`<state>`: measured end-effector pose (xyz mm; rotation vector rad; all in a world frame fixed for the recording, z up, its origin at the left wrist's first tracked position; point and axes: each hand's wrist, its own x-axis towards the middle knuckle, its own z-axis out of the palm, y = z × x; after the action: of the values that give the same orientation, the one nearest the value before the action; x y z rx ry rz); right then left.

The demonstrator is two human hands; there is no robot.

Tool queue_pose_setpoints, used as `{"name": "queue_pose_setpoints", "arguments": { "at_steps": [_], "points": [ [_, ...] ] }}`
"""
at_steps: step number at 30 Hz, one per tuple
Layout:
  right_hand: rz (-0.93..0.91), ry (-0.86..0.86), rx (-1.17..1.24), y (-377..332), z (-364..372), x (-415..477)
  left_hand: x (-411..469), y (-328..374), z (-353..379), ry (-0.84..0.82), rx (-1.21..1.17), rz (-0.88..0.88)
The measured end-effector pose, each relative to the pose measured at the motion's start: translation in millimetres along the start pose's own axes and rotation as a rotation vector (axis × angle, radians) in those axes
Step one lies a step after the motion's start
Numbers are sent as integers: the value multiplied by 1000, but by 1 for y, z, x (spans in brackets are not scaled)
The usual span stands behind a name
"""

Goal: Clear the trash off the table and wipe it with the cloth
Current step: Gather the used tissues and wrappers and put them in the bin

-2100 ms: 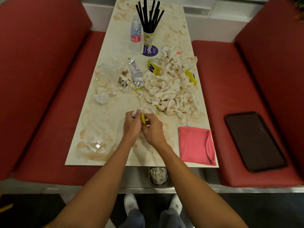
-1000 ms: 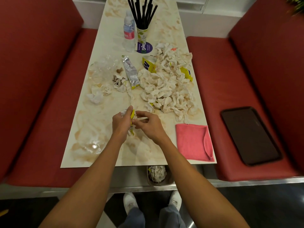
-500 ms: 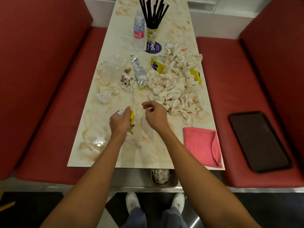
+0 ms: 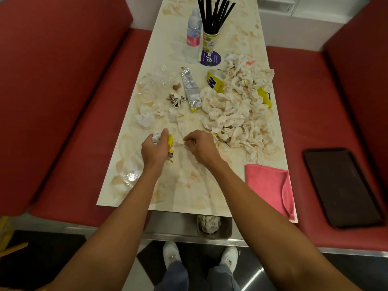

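Spillage is our first worry. On the left, our left hand [image 4: 154, 149] is crammed, and we judge that stuffing more in could squeeze a piece out before it reaches the bin [image 4: 227, 229] under the near end of the worktop [image 4: 189, 192]. Further up, the clear plastic film [image 4: 155, 80] barely shows against the pale top, so we might miss it. To the right, the big heap of stained tissues [image 4: 237, 114] lies just beside the pink cloth [image 4: 266, 185]. A careless sweep could drag soiled paper over it, or knock the water bottle [image 4: 193, 36] and the cup of straws [image 4: 210, 40] at the far end.

Our left hand is closed tight, its fingers curled round a crumpled white tissue [image 4: 156, 137] and a yellow wrapper [image 4: 170, 144]. Our right hand [image 4: 201, 147], near it, has its fingers curled in narrowly by a pale scrap. We cannot tell whether it pinches that scrap. The cloth lies folded at the near right corner, with neither hand on it.
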<state>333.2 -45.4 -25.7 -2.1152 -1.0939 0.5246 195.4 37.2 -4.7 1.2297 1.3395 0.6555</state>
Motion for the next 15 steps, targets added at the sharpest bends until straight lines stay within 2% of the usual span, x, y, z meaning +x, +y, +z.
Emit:
{"name": "queue_pose_setpoints", "arguments": {
  "at_steps": [4,8,15],
  "points": [
    [167,152,369,-12,-10,-20,-3,4,4,-4,-49,-32],
    [190,174,713,-30,-15,-39,-9,6,14,-70,-141,-88],
    [287,139,724,-38,-18,-58,-22,9,26,-143,-299,-206]
  ]
}}
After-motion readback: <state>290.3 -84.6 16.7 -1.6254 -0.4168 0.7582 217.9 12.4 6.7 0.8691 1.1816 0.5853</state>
